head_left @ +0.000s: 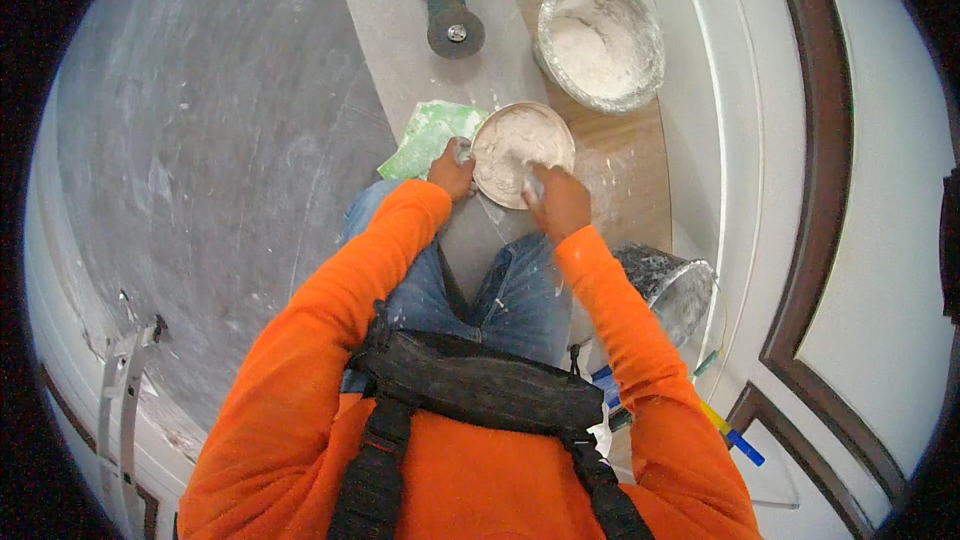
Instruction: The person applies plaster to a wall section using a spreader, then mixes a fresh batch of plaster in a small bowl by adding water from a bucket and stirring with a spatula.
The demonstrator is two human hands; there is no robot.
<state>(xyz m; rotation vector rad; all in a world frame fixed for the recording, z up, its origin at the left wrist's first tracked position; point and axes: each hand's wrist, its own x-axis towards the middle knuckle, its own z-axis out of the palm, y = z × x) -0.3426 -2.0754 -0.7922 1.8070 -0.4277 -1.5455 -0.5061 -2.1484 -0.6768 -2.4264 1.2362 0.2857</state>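
A round, shallow bowl (478, 181) holds a pale, beige powdery or pasty mix (520, 140). At its left rim my left hand (453, 171) is closed, with the thumb side against the edge. My right hand (562, 204) reaches over the lower right rim, its fingers curled down at the mix. Whatever the right fingers may hold is hidden by the hand. Left of the bowl, and partly behind my left hand, lies a green sheet or bag (430, 135) smeared with white dust.
Beyond the bowl stands a large dusty bucket (640, 90) with pale powder inside. An angle grinder (450, 10) with its cord wound round it lies farther off. A dark bucket (680, 290) and a yellow-and-blue handle (735, 435) are by my right arm; a ladder (125, 400) is far left.
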